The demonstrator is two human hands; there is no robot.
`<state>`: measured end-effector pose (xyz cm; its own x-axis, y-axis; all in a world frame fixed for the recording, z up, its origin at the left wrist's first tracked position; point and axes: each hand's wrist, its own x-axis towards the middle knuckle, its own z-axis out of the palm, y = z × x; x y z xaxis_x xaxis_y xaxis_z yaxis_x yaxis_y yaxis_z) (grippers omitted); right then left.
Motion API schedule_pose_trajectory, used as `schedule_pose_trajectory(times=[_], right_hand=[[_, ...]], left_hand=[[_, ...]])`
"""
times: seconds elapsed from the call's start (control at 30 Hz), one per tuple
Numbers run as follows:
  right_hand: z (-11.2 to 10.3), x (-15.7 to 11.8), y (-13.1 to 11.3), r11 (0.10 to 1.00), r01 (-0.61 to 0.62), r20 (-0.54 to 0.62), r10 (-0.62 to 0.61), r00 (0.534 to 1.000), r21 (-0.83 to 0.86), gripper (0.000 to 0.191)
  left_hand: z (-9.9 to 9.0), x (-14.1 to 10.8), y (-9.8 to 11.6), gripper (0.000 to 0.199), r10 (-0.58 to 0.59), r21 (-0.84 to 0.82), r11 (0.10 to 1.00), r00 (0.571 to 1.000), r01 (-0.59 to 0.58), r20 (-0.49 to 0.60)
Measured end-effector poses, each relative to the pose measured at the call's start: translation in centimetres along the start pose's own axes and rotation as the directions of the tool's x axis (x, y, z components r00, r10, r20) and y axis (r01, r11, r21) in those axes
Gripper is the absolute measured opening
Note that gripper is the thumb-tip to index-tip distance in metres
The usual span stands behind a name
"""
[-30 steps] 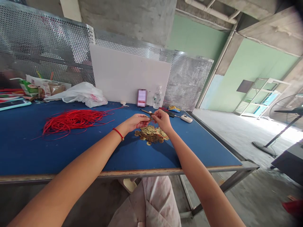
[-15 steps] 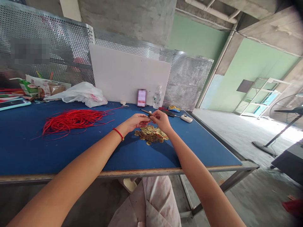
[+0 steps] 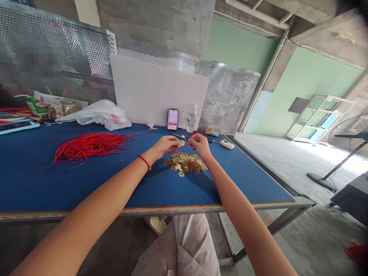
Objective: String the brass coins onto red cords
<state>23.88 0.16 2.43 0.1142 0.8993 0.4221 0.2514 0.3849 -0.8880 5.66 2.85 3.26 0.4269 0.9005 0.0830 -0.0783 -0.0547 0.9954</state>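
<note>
Blue workbench (image 3: pixel 37 184) in a concrete workshop, head cam view: left hand (image 3: pixel 163 147) looks pinched on one brass coin (image 3: pixel 181 143), right hand (image 3: pixel 200 146) just beside it with its grip too small to tell, most coins (image 3: pixel 184 165) still loose in a pile, red cord (image 3: pixel 89 147) bundled off to the left.

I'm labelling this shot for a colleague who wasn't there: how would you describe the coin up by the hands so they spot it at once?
On the blue-topped work table, find the heap of brass-coloured coins. Just above it, at the fingertips of the left hand, the one with the red wristband, is a single coin, raised off the table, unlike the heap below.
</note>
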Motion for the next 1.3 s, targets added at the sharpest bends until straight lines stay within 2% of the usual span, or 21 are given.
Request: schedule_pose_trajectory(times=[0.17,0.3,0.37,0.5,0.67,0.83,0.97,1.07,1.2,1.3], right_hand=[[0.0,-0.4,-0.3,0.98,-0.14,0.104,0.155,0.982,-0.138,0.021],[0.3,-0.6,-0.3,0.976,-0.117,0.177,0.15,0.973,-0.182,0.024],[0.3,-0.6,-0.5,0.988,-0.103,0.2,0.124,0.972,-0.113,0.023],[-0.2,-0.5,-1.2,0.982,-0.125,0.236,0.09,0.967,0.139,0.024],[-1.3,-0.1,-1.6,0.924,-0.057,0.078,0.03,0.997,0.378,0.026],[-2.2,0.1,-1.6,0.897,0.093,-0.067,-0.071,0.995,0.432,0.035],[-2.2,0.0,-1.7,0.873,0.193,-0.078,-0.176,0.981,0.448,0.043],[-1.9,0.1,-1.5,0.898,0.186,-0.085,-0.166,0.982,0.398,0.039],[-1.2,0.2,-0.8,0.961,0.13,-0.115,-0.104,0.988,0.245,0.028],[-0.7,0.2,-0.6,0.985,0.156,-0.097,-0.149,0.984,0.073,0.025]], left_hand=[[0.1,-0.1,0.1,0.035,0.028,-0.035,0.999,0.999,-0.029,-0.039],[-0.1,0.2,0.0,0.034,0.058,-0.061,0.996,0.996,-0.062,-0.071],[-0.3,0.3,-0.1,0.034,0.062,-0.083,0.994,0.994,-0.069,-0.093],[-0.5,0.5,-0.2,0.037,0.052,-0.109,0.992,0.986,-0.07,-0.158],[-0.6,0.4,0.0,0.042,0.07,-0.109,0.99,0.979,-0.092,-0.193],[-0.6,0.2,0.1,0.044,0.07,-0.108,0.99,0.978,-0.093,-0.198],[-0.5,0.2,0.0,0.043,0.091,-0.101,0.989,0.981,-0.11,-0.173],[-0.6,0.3,-0.2,0.043,0.103,-0.089,0.989,0.987,-0.115,-0.126],[-0.7,0.4,-0.3,0.041,0.114,-0.073,0.99,0.992,-0.117,-0.05],[-0.7,0.4,-0.3,0.038,0.116,-0.058,0.991,0.993,-0.117,-0.014]])
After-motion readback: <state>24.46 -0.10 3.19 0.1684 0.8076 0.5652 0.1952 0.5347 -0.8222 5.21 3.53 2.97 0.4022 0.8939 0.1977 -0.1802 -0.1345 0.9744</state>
